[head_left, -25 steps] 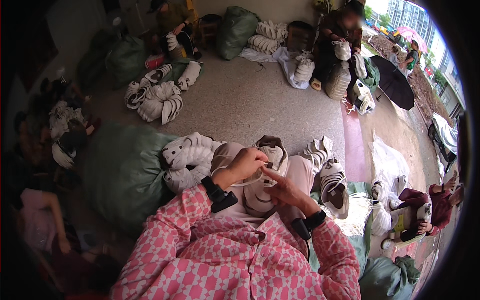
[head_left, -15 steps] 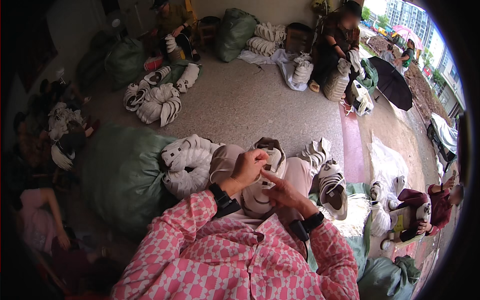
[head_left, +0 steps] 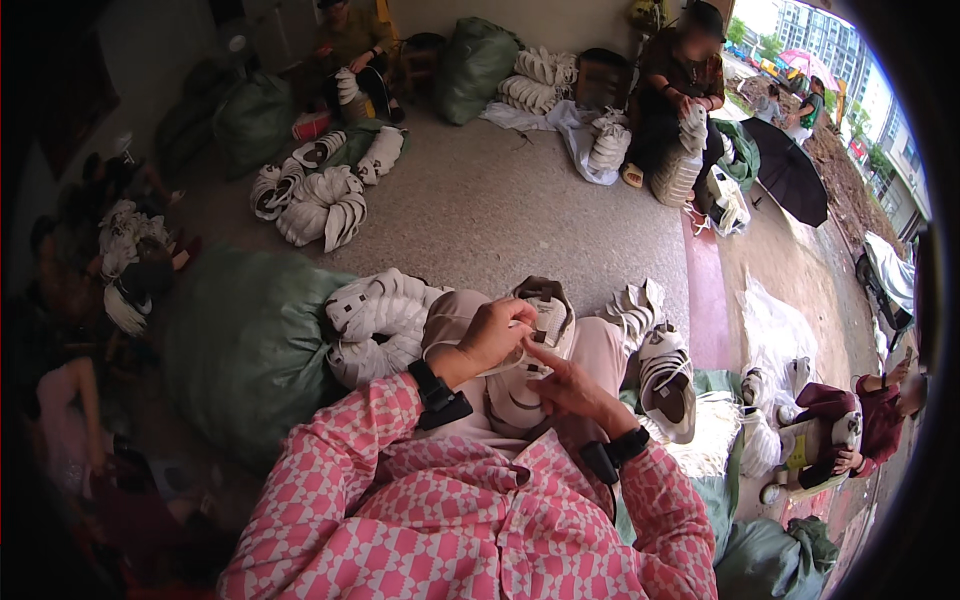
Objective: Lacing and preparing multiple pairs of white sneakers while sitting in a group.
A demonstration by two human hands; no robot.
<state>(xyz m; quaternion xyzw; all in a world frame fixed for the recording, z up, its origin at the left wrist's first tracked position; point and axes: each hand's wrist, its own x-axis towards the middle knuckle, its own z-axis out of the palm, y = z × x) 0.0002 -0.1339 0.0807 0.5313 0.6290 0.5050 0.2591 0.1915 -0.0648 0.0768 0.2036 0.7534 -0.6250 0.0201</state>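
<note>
A white and brown shoe upper (head_left: 552, 312) rests across my lap, its toe part (head_left: 516, 402) toward me. Over its middle my left hand (head_left: 490, 336) is closed in a pinch on a thin white shoelace (head_left: 430, 352), which loops out beside the wrist. My right hand (head_left: 577, 390) meets it from the right, its index fingertip close to the left fingers. The other right fingers are curled; what they hold, if anything, is hidden. Right of my knee lies another laced shoe upper (head_left: 667, 385).
Nested white uppers (head_left: 375, 318) lie left of my lap, beside a large green sack (head_left: 245, 345). Another stack of uppers (head_left: 633, 308) is by my right knee. White laces (head_left: 705, 430) lie on green sacking at right. Several people sit around, with more uppers and a black umbrella (head_left: 785, 170).
My hands keep nearly the same place over the shoe upper, with only a slight shift. At the back right, the seated person's hands have moved on the stacked uppers.
</note>
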